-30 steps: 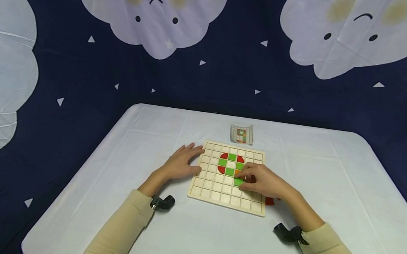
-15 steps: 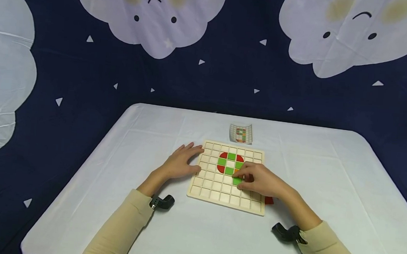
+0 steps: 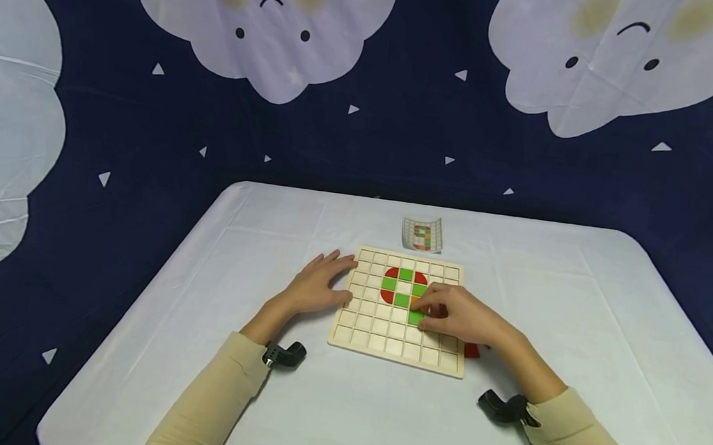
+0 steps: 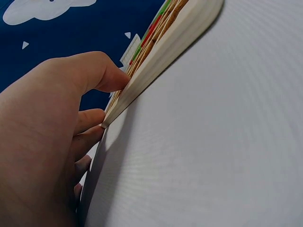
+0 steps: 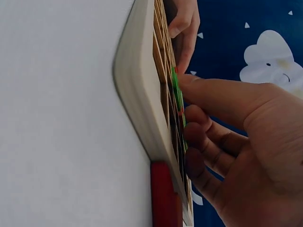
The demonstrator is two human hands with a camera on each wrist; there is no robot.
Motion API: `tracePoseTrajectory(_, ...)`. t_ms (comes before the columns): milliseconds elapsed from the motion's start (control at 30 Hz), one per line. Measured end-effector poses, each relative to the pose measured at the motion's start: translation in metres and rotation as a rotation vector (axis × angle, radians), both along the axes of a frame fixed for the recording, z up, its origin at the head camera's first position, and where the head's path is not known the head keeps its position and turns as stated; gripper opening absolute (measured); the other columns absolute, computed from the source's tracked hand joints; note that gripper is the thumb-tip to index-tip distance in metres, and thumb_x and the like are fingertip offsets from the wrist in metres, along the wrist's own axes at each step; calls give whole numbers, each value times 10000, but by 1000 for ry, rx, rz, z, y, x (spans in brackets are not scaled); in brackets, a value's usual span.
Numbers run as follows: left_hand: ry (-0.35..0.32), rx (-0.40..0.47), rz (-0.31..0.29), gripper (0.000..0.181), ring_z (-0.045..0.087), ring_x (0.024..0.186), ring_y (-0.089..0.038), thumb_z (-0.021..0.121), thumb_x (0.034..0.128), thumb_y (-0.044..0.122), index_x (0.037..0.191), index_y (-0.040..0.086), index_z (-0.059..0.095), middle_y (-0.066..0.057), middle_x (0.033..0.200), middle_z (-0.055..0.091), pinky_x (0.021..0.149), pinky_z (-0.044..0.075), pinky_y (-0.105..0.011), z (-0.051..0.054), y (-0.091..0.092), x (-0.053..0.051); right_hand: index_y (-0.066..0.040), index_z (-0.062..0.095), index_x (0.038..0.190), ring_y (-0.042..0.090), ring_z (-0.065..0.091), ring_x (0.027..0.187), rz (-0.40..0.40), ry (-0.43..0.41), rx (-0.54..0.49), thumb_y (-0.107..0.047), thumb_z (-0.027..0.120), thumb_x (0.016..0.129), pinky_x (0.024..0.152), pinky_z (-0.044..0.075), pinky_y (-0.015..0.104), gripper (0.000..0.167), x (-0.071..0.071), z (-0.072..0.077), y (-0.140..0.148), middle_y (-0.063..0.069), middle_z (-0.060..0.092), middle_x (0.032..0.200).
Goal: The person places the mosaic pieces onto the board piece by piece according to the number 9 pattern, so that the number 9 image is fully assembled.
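Note:
A pale wooden grid board (image 3: 380, 326) lies on the table with red, green and orange tiles in several of its cells. My left hand (image 3: 316, 286) rests at the board's left edge, fingers spread, thumb and fingertips touching the rim; the left wrist view shows the thumb (image 4: 111, 78) on that rim. Over the board's right half, my right hand (image 3: 465, 315) holds a green tile (image 3: 415, 318) between thumb and fingers, at a cell below an orange tile (image 3: 414, 300). The right wrist view has the thumb against a green tile (image 5: 177, 92). The right hand partly covers the neighbouring tiles.
A small pattern card (image 3: 422, 235) with a coloured grid lies behind the board. Red pieces (image 3: 472, 351) sit by the board's right edge, partly under the right hand. A white cloth covers the table (image 3: 254, 410); a dark blue cloud-print curtain (image 3: 400, 142) hangs behind.
The right hand shifts only very slightly at the green tile. The left hand and the board stay in place.

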State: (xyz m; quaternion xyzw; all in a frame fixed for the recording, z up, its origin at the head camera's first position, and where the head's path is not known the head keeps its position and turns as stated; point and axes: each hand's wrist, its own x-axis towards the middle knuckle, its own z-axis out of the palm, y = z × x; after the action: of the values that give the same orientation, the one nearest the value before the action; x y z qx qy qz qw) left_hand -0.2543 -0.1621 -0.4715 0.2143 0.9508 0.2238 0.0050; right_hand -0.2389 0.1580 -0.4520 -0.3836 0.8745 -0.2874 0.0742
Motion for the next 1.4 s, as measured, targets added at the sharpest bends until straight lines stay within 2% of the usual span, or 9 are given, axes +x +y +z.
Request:
tracePoseTrajectory(167, 3, -2, 4, 679, 156, 1441, -181, 614, 817, 424, 1439, 198, 461, 68, 1517, 349, 1164, 59, -339, -1, 0, -1, -234, 734, 1093, 130, 526, 800, -15, 2, -8, -258, 760, 832, 650, 464, 258, 264, -3, 2, 5, -138, 620, 938)
tracePoseTrajectory(267, 5, 4, 2, 681, 155, 1441, -178, 616, 814, 423, 1438, 195, 463, 69, 1516, 349, 1164, 59, -340, -2, 1, -1, -205, 731, 1108, 139, 519, 759, -22, -3, -17, -249, 752, 840, 615, 460, 262, 273, -3, 4, 11, -117, 611, 903)
tracePoseTrajectory(433, 5, 1, -8, 680, 150, 1442, -179, 609, 820, 432, 1441, 197, 459, 66, 1521, 344, 1164, 57, -343, -3, 3, -1, -171, 720, 1136, 128, 520, 765, -51, -23, -28, -245, 737, 856, 633, 471, 265, 291, -3, 6, 22, -103, 620, 935)
tracePoseTrajectory(633, 5, 9, 11, 666, 169, 1439, -199, 626, 818, 408, 1429, 189, 475, 59, 1512, 362, 1166, 68, -360, -2, -1, 3, -175, 713, 1136, 117, 535, 769, -53, -38, -38, -278, 722, 869, 645, 482, 260, 286, -7, 4, 32, -123, 612, 928)
tracePoseTrajectory(1000, 28, 26, -4, 674, 175, 1437, -194, 623, 811, 428, 1425, 191, 480, 51, 1508, 371, 1165, 69, -356, -4, 1, -2, -174, 717, 1126, 142, 539, 731, -136, -61, 19, -232, 743, 844, 610, 486, 261, 290, -3, 11, 57, -122, 617, 904)
tracePoseTrajectory(1400, 13, 10, 5, 677, 165, 1439, -183, 624, 814, 424, 1434, 202, 469, 62, 1512, 359, 1164, 61, -346, -3, 0, -2, -174, 700, 1142, 155, 555, 724, -195, -93, 5, -224, 741, 845, 582, 500, 264, 304, 1, 5, 82, -86, 616, 871)
